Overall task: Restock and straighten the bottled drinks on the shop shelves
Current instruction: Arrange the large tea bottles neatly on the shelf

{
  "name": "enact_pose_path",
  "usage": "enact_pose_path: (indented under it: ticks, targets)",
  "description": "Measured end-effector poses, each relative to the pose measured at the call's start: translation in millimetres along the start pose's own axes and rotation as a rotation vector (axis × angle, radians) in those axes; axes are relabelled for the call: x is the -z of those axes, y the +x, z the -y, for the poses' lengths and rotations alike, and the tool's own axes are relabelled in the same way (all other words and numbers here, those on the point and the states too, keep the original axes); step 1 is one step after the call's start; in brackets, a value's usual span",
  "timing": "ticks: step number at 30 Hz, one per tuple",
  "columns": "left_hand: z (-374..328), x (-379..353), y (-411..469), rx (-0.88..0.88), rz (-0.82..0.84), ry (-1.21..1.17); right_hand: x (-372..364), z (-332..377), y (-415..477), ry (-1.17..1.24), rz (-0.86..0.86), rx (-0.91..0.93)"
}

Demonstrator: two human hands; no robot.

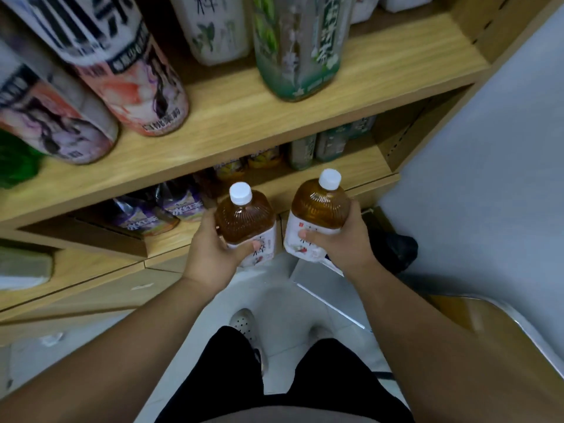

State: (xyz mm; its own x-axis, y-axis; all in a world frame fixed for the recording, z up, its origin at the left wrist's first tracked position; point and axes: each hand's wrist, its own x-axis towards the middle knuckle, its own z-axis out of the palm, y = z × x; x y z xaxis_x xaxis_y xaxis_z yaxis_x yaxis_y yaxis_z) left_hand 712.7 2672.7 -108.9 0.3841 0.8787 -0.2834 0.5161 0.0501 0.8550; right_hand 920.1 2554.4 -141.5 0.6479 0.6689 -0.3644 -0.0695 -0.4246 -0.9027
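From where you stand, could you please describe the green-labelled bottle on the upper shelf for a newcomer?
Find the upper wooden shelf. The green-labelled bottle stands toward its right, near the front edge. Its neighbours are pink-labelled bottles and a white-labelled bottle.

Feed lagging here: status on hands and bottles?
Left hand grips left tea bottle, upright. Right hand grips right tea bottle, upright. Both held short of lower shelf; path looks open.

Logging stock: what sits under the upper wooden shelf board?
Purple-labelled bottles, yellow-labelled bottles and green-labelled bottles sit on the lower wooden shelf; the upper wooden board covers their tops.
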Motion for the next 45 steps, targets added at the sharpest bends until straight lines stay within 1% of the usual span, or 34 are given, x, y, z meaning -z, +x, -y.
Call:
enact_pose_path:
  ticks: [4, 9, 13, 17, 25, 28, 31, 35, 38, 42, 44, 45]
  targets:
    - [-41, 27, -26, -0.038, 0.151, 0.022, 27, 32, -55, -0.007, -0.046, -0.057]
    - [-94, 53, -43, -0.143, 0.303, -0.004, 59, 78, -104, -0.029, -0.126, -0.072]
    - [-136, 56, -41, -0.207, 0.330, -0.026, 78, 114, -115, -0.052, -0.220, 0.005]
    - [-176, 43, -36, -0.247, 0.335, -0.084, 104, 153, -109, -0.036, -0.238, 0.091]
    - [-240, 18, -36, -0.253, 0.204, -0.200, 167, 228, -52, -0.054, -0.178, 0.299]
    - [-266, 12, -38, -0.315, 0.110, -0.176, 180, 250, -20, -0.073, -0.146, 0.360]
    - [-282, 4, -40, -0.313, 0.031, -0.218, 185, 263, 11, -0.080, -0.093, 0.387]
    - [-291, -8, -37, -0.287, -0.045, -0.228, 185, 265, 41, -0.156, -0.031, 0.401]
    - [-294, -15, -31, -0.290, -0.079, -0.199, 186, 257, 55, -0.081, -0.006, 0.363]
    - [-294, -27, -25, -0.287, -0.119, -0.202, 190, 248, 66, -0.071, 0.030, 0.406]
    - [-291, -32, -21, -0.275, -0.131, -0.219, 188, 240, 68, -0.090, -0.015, 0.410]
    - [-289, -34, -18, -0.270, -0.140, -0.222, 185, 235, 67, -0.111, -0.072, 0.406]
